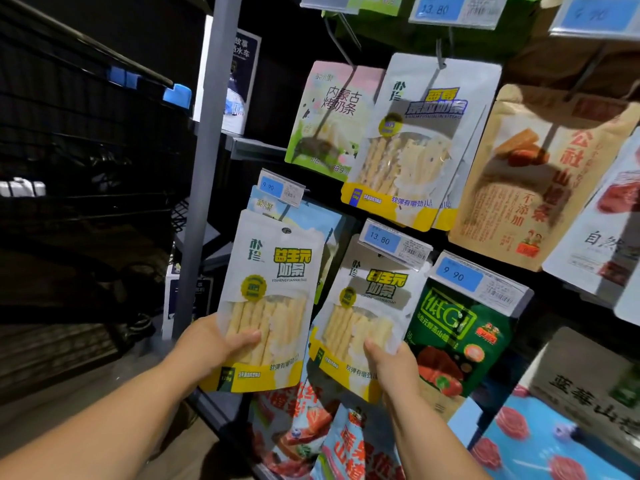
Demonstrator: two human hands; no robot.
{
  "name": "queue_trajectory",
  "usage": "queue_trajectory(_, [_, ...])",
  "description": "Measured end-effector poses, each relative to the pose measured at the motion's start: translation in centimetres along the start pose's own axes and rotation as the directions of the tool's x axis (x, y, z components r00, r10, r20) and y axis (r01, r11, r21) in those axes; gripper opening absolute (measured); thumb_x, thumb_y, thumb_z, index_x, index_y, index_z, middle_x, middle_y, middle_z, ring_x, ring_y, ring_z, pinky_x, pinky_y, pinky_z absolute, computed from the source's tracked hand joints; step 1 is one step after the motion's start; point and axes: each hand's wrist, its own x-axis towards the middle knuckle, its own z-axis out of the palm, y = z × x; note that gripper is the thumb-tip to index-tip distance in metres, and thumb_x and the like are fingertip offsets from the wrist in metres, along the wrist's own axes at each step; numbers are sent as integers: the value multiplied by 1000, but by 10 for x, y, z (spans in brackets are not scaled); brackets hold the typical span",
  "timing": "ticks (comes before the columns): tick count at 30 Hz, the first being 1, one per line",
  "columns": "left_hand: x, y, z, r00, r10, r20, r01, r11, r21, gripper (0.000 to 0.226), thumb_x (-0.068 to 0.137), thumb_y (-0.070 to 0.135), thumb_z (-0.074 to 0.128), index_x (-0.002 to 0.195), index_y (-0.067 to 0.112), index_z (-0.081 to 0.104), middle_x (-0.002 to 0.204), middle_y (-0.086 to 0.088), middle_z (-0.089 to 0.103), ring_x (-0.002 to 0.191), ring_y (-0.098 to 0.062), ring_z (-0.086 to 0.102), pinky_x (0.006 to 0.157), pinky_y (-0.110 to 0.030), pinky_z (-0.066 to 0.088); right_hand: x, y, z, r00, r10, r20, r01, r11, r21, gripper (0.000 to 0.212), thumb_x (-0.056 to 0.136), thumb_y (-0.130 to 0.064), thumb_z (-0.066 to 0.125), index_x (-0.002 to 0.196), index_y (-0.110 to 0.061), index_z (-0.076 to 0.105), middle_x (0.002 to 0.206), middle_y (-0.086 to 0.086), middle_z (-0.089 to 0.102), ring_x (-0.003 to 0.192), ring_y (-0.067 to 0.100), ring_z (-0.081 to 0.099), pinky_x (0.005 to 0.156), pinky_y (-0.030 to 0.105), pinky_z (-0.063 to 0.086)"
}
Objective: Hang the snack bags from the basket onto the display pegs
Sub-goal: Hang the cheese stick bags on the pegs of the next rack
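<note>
My left hand [218, 344] grips a white and yellow bag of milk sticks [273, 292] by its lower left, thumb across the front, holding it upright in front of the rack. My right hand [391, 362] holds the lower right corner of a matching milk-stick bag [363, 306] that hangs under a 13.80 price tag [391, 242]. The peg behind that tag is hidden. The two bags are side by side, a small gap between them. No basket can be made out.
More snack bags hang on pegs above, among them a blue-lettered milk-stick bag [419, 140] and a brown bag [530, 174]. A green bag [460, 337] hangs right of my right hand. A grey upright post [204, 168] stands left. A cardboard box [588, 386] sits lower right.
</note>
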Motion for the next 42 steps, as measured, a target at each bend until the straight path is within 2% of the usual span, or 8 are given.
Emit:
queue_trajectory(8, [0,-4,5,980,10,198,7,996,-88,50,60,53,85,100,26,72,94,7,76,90,-14,71,91,-35,53,-33,-1,-5,943,-220,-248,191,972,-133,32,85,-18,75,107,-18,50,107,3,54,97,21,52,82,34,41])
queue_trajectory(14, [-9,4,11,936,32,352,43,978,-204,47,65,44,87,104,23,71,96,5,77,94,-17,72,99,-41,51,-53,-20,11,920,-90,382,93,996,11,36,93,-45,62,121,-23,52,113,-4,59,100,11,58,90,29,49])
queue_trajectory(17, [-14,7,13,899,37,435,79,966,-245,81,43,59,90,110,19,70,103,-1,76,98,-21,72,97,-43,51,-56,-18,19,852,-8,524,-66,990,123,59,76,-45,80,125,-24,56,122,-2,66,110,15,65,103,45,49])
queue_trajectory(20, [-15,7,17,878,44,477,93,961,-260,59,61,38,89,112,16,68,102,-3,76,97,-21,72,97,-42,52,-56,-9,20,799,-59,599,-138,951,276,65,71,-23,83,130,-14,58,121,10,70,114,29,66,103,51,49])
queue_trajectory(26, [-9,-3,34,860,22,510,157,939,-305,91,36,57,90,112,14,70,107,-5,75,101,-23,71,92,-36,54,-56,1,14,883,-79,463,-56,961,271,68,60,-28,88,123,-19,63,113,6,74,107,27,70,101,53,50])
queue_trajectory(30, [-1,-7,52,835,-50,548,189,961,-200,70,60,60,79,114,16,68,106,-5,75,100,-26,71,96,-49,53,-54,4,4,923,-105,370,17,972,233,56,68,-24,81,121,-18,64,109,2,75,103,22,71,98,50,52])
queue_trajectory(33, [5,-8,63,857,-78,509,180,971,-155,55,74,59,74,114,22,65,104,1,75,95,-18,71,84,-37,58,-52,4,0,934,-123,335,46,973,227,60,64,-35,83,120,-24,65,111,1,75,105,23,70,99,53,51])
queue_trajectory(42, [21,-5,94,929,-69,363,120,985,-122,114,53,82,67,138,9,47,141,-15,52,128,-34,51,108,-52,40,-37,2,-13,960,-131,247,55,955,292,47,77,-14,78,121,-23,64,112,1,74,106,23,70,101,52,50])
